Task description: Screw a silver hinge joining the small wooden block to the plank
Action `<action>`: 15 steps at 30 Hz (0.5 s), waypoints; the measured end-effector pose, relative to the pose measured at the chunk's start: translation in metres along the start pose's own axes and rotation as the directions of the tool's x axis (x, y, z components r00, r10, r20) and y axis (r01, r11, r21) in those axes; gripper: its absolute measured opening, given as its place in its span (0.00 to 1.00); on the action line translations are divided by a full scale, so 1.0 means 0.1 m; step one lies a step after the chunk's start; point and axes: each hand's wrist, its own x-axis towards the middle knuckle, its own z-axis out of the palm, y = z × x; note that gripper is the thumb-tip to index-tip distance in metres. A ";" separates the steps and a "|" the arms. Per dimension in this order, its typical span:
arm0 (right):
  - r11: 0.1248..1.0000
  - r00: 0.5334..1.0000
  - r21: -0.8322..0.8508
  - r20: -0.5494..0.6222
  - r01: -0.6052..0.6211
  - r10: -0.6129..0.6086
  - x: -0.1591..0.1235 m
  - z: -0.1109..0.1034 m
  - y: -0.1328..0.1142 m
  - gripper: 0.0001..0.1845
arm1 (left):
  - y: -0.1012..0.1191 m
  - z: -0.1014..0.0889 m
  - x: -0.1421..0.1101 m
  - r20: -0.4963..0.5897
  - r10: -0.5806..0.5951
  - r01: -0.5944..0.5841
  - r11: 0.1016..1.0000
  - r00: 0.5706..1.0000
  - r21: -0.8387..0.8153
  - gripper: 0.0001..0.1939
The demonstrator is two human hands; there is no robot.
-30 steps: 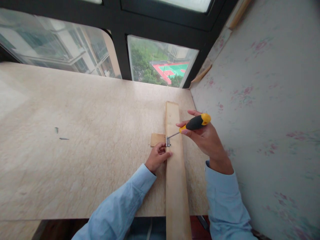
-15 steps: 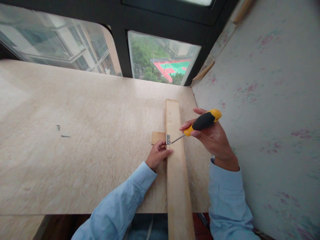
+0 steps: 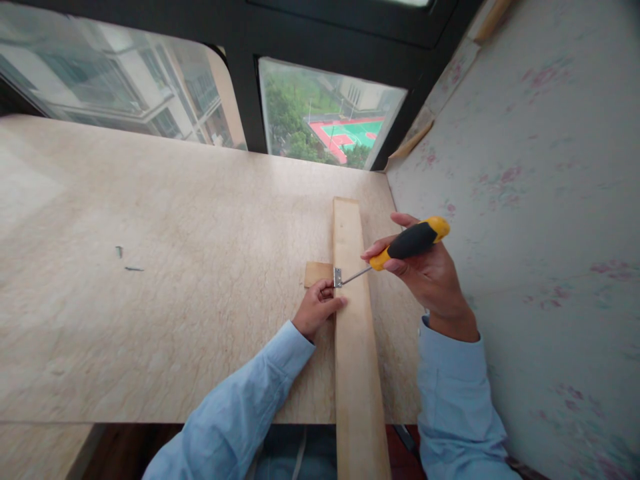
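A long wooden plank (image 3: 356, 347) lies lengthwise before me, with a small metal hinge (image 3: 338, 277) at its left edge. My left hand (image 3: 319, 308) is closed at that edge just below the hinge, its thumb on the plank's top and its fingers curled against the side. Between my right hand's (image 3: 425, 273) thumb and fingers is a yellow-and-black screwdriver (image 3: 413, 241), held at a slant. Its tip meets the hinge's lower part; whether a screw is under it is too small to tell. A small flat wooden piece (image 3: 318, 273) sits left of the hinge.
Two small metal pieces, possibly screws (image 3: 134, 269), lie on the marble-patterned sill (image 3: 200, 220) at left. A dark-framed window (image 3: 245, 100) borders the far side. The flowered wall (image 3: 540, 233) stands close to my right arm. The plank overhangs the sill's near edge.
The screwdriver tip has shifted slightly onto the hinge's lower part. My left hand keeps its place on the plank. The whole view has moved a little.
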 end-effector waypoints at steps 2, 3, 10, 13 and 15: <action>1.000 1.000 0.002 0.002 0.001 -0.001 0.00 0.00 0.01 0.31 | 0.00 0.00 0.00 -0.002 0.001 -0.001 1.000 1.000 0.000 0.25; 1.000 1.000 0.001 0.001 0.002 -0.002 0.01 0.00 0.02 0.31 | 0.00 0.00 0.00 -0.004 0.001 -0.001 1.000 1.000 0.001 0.25; 0.999 1.000 -0.041 0.015 0.000 0.001 0.00 0.01 0.01 0.30 | -0.01 -0.01 0.01 -0.003 0.006 -0.006 1.000 1.000 0.005 0.26; 0.996 0.999 -0.091 0.041 0.001 0.003 -0.01 0.02 -0.03 0.29 | -0.01 -0.01 0.01 -0.002 0.004 -0.004 1.000 1.000 -0.008 0.26; 0.991 0.999 -0.132 0.052 -0.003 0.010 -0.02 0.02 -0.05 0.28 | -0.01 -0.01 0.00 -0.002 -0.001 0.001 1.000 1.000 -0.015 0.26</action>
